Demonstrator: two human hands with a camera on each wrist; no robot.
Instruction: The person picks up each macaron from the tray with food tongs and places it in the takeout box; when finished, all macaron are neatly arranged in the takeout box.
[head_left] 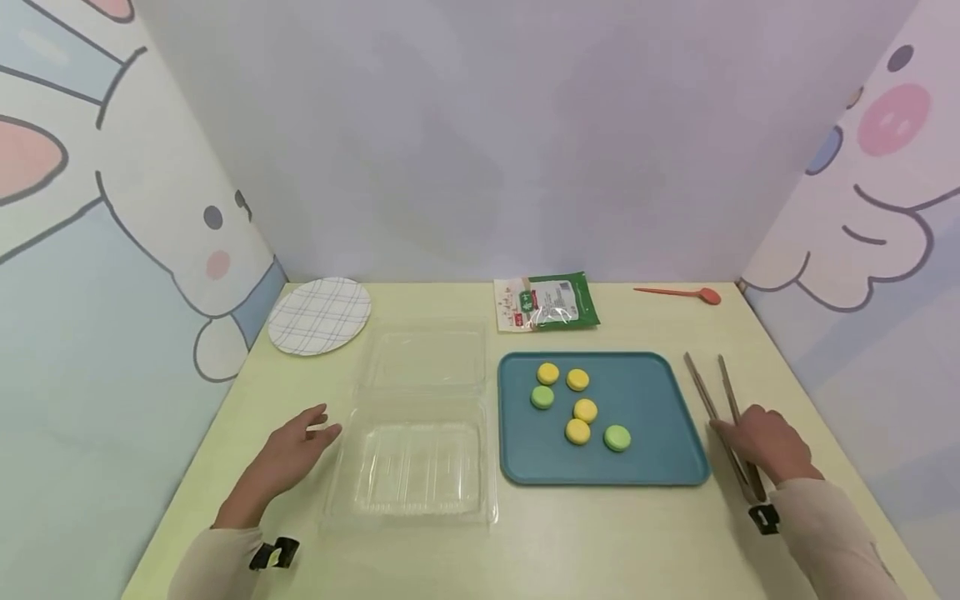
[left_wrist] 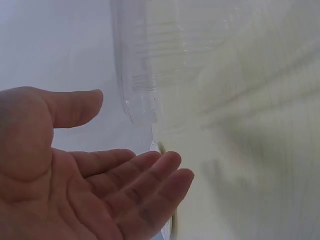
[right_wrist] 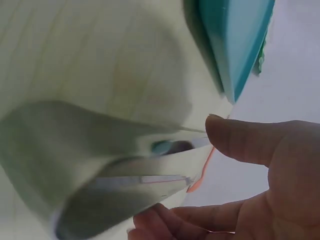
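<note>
In the head view, the left hand (head_left: 288, 454) is at the left of the pale wooden table (head_left: 585, 542), its thumb and fingers relaxed and spread apart, just beside the left edge of a clear plastic hinged container (head_left: 420, 467). The container lies opened flat, its lid on the far side. At the right, the right hand (head_left: 767, 442) pinches a pair of slim metal tongs (head_left: 702, 388) between thumb and fingers; their two arms stand apart and their tips point to the far side, just right of a blue-teal rectangular tray (head_left: 652, 392). On the tray sit four round yellow macarons (head_left: 577, 432) and two round green macarons (head_left: 617, 438). Farther back are a white round plate with a dark grid pattern (head_left: 322, 315) at far left, a green-and-white plastic packet (head_left: 551, 302) beyond the tray, and a red long-handled spoon (head_left: 708, 295) at far right.

In the left wrist view, the left hand's palm shows, thumb well apart from the lightly bent fingers, near the container's clear edge.

In the right wrist view, the thumb presses one arm of the shiny tongs and the fingers the other, with the tray's edge nearby.
</note>
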